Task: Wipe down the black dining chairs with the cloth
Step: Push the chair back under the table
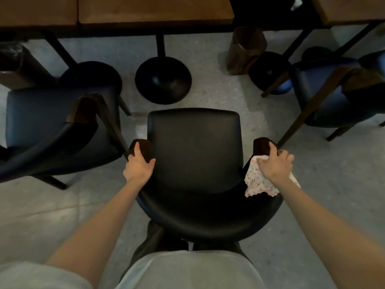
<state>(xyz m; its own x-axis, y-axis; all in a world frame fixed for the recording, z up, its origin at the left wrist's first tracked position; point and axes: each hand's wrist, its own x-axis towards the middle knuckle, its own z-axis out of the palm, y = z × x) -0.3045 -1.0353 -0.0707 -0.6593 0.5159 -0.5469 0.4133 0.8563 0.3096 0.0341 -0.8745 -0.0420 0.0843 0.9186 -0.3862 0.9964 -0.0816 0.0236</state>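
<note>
A black padded dining chair [194,151] stands right in front of me, seen from above and behind its curved backrest. My left hand [139,163] grips the dark wooden left armrest [141,148]. My right hand [275,163] holds a white cloth with a small pink pattern [259,182] against the right armrest [262,146], fingers curled over the wood. The cloth hangs down over the chair's right side.
A dark blue chair [52,126] stands close on the left, another blue chair [333,97] at the right. Wooden tables [145,9] run along the far side, with a round black pedestal base [163,80] and a brown wooden stump [245,49] on the grey floor.
</note>
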